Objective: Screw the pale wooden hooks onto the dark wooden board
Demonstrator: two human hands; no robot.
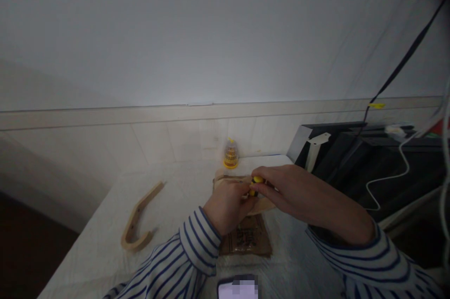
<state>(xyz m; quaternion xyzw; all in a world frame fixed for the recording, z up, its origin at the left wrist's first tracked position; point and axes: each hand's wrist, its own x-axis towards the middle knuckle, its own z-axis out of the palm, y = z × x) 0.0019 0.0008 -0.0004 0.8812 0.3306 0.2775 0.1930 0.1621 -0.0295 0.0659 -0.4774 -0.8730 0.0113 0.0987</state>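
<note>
Head view: right hand [291, 191] fingertips pinched on small yellow-and-black tool [256, 183], held above pale wooden piece [262, 205] on brown paper packet [248, 240]. Left hand [227, 205] fingers curled shut around the tool's lower end. Curved wooden hook [138, 221] lies well apart on white table [176, 186].

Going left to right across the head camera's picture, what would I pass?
Curved wooden piece → left hand → small yellow tool held between the hands → right hand → black box.
</note>
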